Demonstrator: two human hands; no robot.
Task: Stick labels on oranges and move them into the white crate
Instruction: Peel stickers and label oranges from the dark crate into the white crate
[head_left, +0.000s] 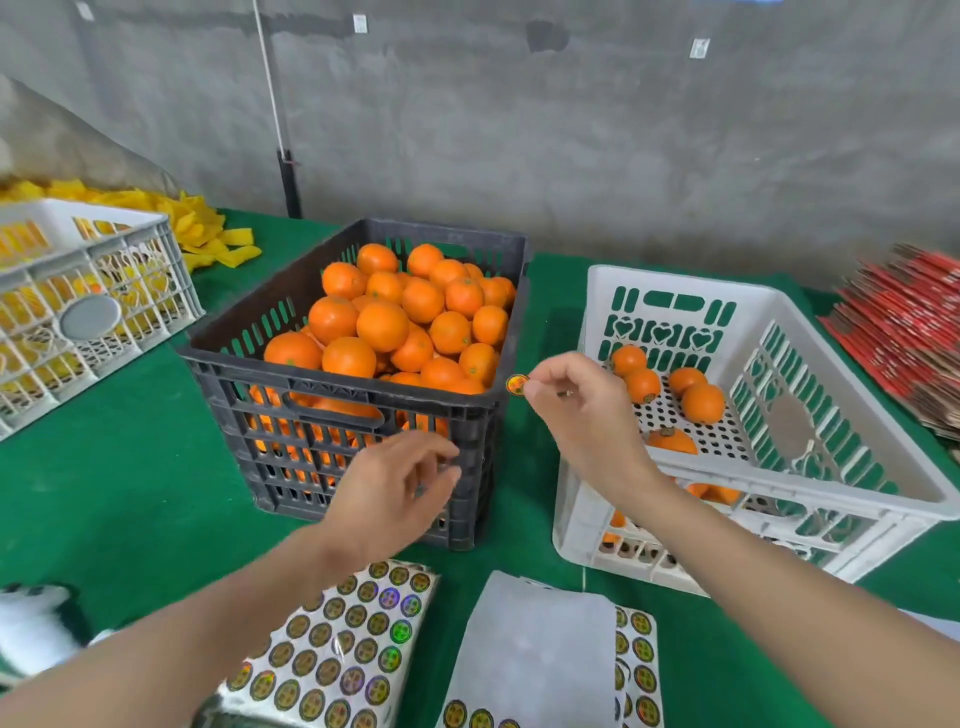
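A black crate (332, 387) in the middle of the green table is heaped with oranges (382, 325). To its right stands the white crate (831, 483) with several oranges (702, 402) on its perforated floor. My right hand (582, 410) hovers between the two crates and pinches a round gold label (517, 385) at its fingertips. My left hand (400, 491) floats in front of the black crate's near wall, fingers loosely spread, holding nothing. Sheets of round labels (343, 654) lie at the table's near edge.
A partly peeled label sheet (540, 654) lies to the right of the full one. A second white crate (88, 306) with yellow pieces stands at the left. Red flat packs (909, 332) are stacked at the far right. A grey wall rises behind the table.
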